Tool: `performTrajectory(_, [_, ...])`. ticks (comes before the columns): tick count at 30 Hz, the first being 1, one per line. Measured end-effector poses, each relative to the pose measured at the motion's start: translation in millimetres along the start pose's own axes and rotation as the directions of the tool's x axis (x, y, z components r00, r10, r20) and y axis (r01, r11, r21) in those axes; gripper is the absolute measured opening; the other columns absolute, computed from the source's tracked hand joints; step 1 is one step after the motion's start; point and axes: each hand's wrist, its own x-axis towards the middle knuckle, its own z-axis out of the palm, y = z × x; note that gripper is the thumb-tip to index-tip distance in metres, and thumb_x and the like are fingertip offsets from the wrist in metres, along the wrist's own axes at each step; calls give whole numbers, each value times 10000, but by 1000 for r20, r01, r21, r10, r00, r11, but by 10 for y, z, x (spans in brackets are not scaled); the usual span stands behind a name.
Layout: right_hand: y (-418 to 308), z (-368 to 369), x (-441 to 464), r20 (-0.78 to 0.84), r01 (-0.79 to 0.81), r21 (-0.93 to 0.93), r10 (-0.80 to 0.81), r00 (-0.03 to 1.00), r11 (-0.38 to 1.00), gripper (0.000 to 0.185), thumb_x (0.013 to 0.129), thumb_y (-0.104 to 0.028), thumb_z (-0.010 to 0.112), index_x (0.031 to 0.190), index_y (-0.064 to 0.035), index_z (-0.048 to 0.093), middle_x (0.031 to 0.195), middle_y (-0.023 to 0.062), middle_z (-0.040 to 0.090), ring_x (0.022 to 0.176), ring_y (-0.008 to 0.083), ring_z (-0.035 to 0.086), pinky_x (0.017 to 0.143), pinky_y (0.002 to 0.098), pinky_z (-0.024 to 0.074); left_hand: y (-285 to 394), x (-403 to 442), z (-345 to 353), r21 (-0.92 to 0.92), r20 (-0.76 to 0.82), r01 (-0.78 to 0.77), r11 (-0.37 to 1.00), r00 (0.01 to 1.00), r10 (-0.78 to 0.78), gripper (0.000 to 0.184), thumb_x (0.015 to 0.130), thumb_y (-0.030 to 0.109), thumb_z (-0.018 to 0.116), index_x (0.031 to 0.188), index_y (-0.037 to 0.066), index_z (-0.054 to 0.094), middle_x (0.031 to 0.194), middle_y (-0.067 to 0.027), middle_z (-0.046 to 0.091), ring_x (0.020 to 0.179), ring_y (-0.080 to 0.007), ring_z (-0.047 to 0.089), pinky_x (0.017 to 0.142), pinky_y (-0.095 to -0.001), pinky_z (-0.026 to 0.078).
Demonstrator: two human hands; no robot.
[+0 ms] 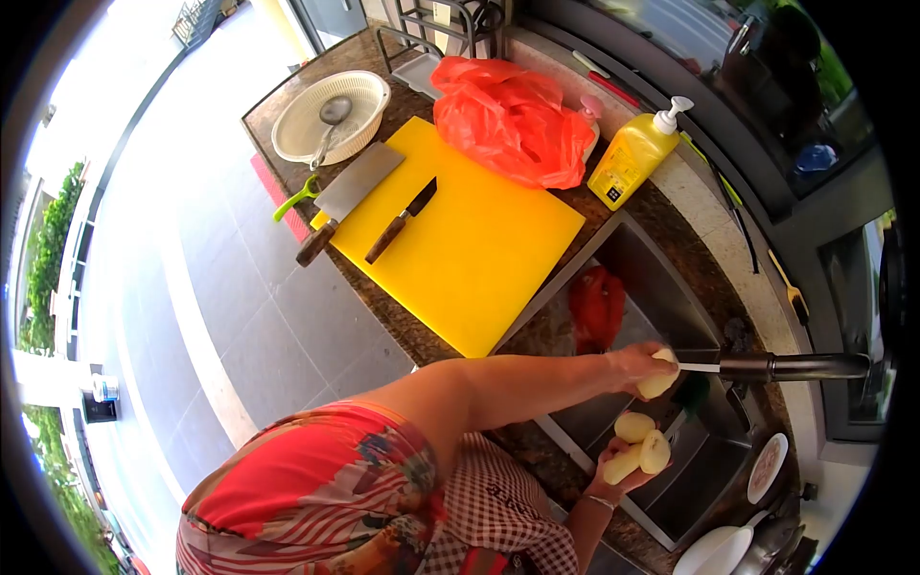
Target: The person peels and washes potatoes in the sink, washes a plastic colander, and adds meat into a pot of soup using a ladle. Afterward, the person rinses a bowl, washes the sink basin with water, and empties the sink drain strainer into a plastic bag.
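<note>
The left hand [632, 367] grips one pale potato [658, 384], fingers bent round it, where a thin stream of water [701, 368] runs from the tap [800, 368] at its three o'clock. Near six o'clock of that, the right hand [611, 486] is cupped, fingers curled about three other potatoes [656, 450]. Both hands are over the sink [655, 247]. By the look of it, the peeling is done: all four seem bare of skin. I'd judge the rinsing is partway through, with one piece at the water and three held out of the stream. No cut shows that I can make out. Up at ten o'clock from the sink, the small knife [402, 220] lies on the yellow board [498, 278], the cleaver [360, 182] along its edge.
</note>
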Motion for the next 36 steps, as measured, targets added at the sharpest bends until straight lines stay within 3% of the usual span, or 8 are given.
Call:
performTrajectory(11, [-1,-36,40,156,-75,75,63,986,994,779,822,-740,584,1448,-286,490,1499,250,357,766,304,627,553,480,590,1542,-1675,-2003,935,-303,0,355,522,798,682,750,426,841,1274,46,625,1110,-144,718,1012,-241,696,886,-369,558])
performTrajectory(15, [-10,-25,70,138,-89,44,82,987,995,765,835,-741,560,1444,-284,493,1466,257,397,752,305,618,543,480,587,2191,-1950,-2536,863,-505,301,406,553,663,601,790,452,800,1242,76,671,1036,-120,747,901,-212,728,826,-362,562])
performTrajectory(20, [27,63,89,21,-35,-10,35,999,999,764,845,-760,509,1423,-260,512,1381,266,478,666,309,581,490,461,546,2355,-1851,-2841,781,-381,625,-7,485,787,581,831,587,681,1183,126,678,1048,-127,731,1019,-353,678,890,-466,526])
performTrajectory(22, [9,82,72,-68,19,-55,-22,997,998,768,846,-779,475,1403,-252,526,1325,254,522,626,300,563,455,430,512,2143,-1878,-2596,658,63,705,-266,300,952,483,882,507,664,1157,110,677,1047,-146,717,1005,-340,675,866,-456,524])
performTrajectory(24, [17,177,65,-136,44,-83,-55,989,996,778,843,-806,438,1377,-250,543,1271,236,556,595,285,548,419,395,476,2011,-1896,-2134,884,213,317,-343,381,900,360,958,402,620,1062,66,696,979,-141,720,917,-310,699,801,-450,539])
performTrajectory(26, [19,156,52,-142,63,-84,-74,987,995,785,837,-827,419,1357,-256,555,1267,248,557,583,274,543,398,375,458,1568,-1708,-1469,950,-78,-221,222,518,851,298,1002,327,583,978,56,705,944,-117,717,861,-268,706,759,-429,551])
performTrajectory(29, [13,130,39,-99,52,-21,-54,994,998,787,829,-845,416,1342,-266,560,1319,294,515,590,271,547,398,370,464,979,-1243,-758,11,-228,-264,965,939,259,273,995,283,596,1006,19,663,985,-130,701,916,-299,689,855,-464,566])
performTrajectory(36, [5,71,26,-75,73,22,-71,995,997,795,829,-842,429,1347,-251,552,1331,283,515,595,274,549,417,377,483,-381,519,-346,-529,-93,67,846,986,-137,228,1004,195,523,982,-16,607,978,-184,661,927,-329,674,856,-464,574])
